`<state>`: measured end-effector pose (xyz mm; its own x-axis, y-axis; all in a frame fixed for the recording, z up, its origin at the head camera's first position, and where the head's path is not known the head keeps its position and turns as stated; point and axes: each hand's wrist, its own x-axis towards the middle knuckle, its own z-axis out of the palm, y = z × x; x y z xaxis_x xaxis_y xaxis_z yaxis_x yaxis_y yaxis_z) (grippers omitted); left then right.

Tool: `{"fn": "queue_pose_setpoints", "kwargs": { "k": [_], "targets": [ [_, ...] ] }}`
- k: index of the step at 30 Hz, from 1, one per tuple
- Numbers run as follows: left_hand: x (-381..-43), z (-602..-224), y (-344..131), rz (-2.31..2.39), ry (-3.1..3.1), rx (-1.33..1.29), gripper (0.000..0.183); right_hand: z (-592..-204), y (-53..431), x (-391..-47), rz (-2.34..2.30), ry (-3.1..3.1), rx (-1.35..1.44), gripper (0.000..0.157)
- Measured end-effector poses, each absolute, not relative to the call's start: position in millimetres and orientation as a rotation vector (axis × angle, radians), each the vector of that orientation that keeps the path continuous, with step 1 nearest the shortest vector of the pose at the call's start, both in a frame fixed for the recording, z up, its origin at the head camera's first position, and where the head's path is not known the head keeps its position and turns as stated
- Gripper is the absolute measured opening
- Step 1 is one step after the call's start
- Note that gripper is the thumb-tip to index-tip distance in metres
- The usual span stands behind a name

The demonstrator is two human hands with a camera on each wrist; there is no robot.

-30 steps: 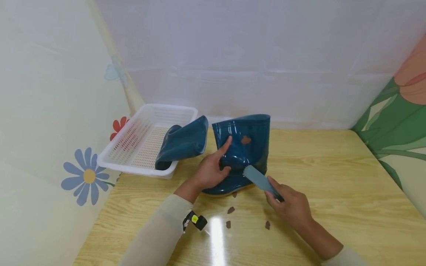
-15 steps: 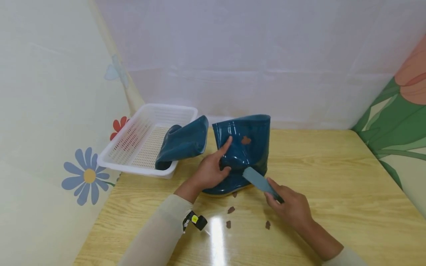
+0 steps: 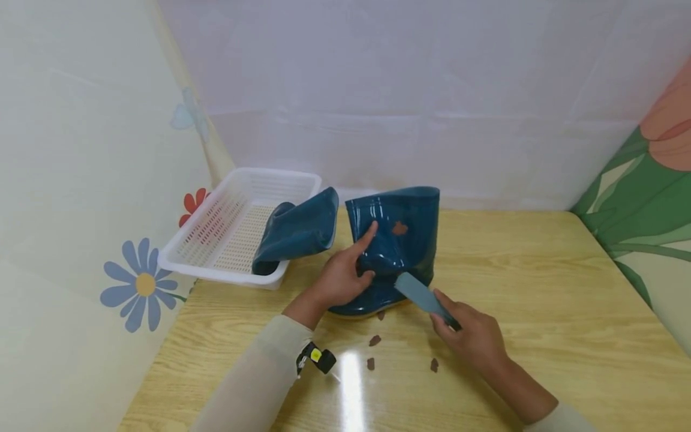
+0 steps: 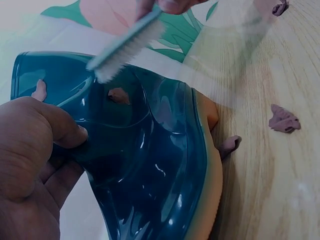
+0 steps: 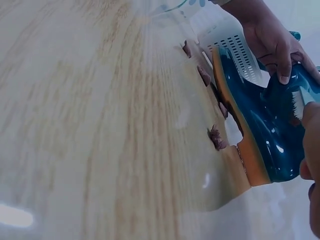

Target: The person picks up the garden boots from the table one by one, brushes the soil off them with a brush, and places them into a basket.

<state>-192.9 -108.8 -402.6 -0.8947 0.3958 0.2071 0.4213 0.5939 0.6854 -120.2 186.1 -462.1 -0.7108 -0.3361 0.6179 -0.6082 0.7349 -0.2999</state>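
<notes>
A: What do you see from the head?
B: A shiny blue boot (image 3: pixel 415 252) stands on the tabletop (image 3: pixel 540 300), just right of a white basket (image 3: pixel 221 276). Another boot (image 3: pixel 297 228) leans over the basket's edge.
A: And the hands?
B: The left hand (image 3: pixel 342 279) holds the standing boot, with its pointing finger (image 3: pixel 367 237) straight up along the side. The right hand (image 3: pixel 475 330) holds a brush (image 3: pixel 418 294) tight by the handle.
A: Any dirt?
B: A brown spot (image 3: pixel 399 228) is on the boot, up high. Four brown bits (image 3: pixel 375 341) lie on the tabletop in front.
A: What about the left wrist?
B: It shows white bristles (image 4: pixel 127 54) close to a second brown spot (image 4: pixel 120 95). I can't tell if they touch the boot. The boot's sole (image 4: pixel 214 175) is orange, and one brown bit is right next to it.
A: And the right wrist?
B: The boot is at the right side there, with brown bits in a row along its sole. The basket is behind its toe. Part of the right hand is cut off by the edge.
</notes>
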Motion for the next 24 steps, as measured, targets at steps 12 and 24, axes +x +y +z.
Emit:
{"fn": "queue_pose_setpoints", "kwargs": {
  "k": [12,24],
  "targets": [
    [-192.0,-401.1,-108.2,-1.209,-2.802,-0.681,0.105,-462.6,184.1,-118.3,0.651,-2.461,0.68,0.05],
    [-192.4,-400.3,-108.7,-1.211,-2.811,-0.669,0.105,-462.4,183.0,-123.7,0.655,-2.402,0.722,0.044]
  ]
}}
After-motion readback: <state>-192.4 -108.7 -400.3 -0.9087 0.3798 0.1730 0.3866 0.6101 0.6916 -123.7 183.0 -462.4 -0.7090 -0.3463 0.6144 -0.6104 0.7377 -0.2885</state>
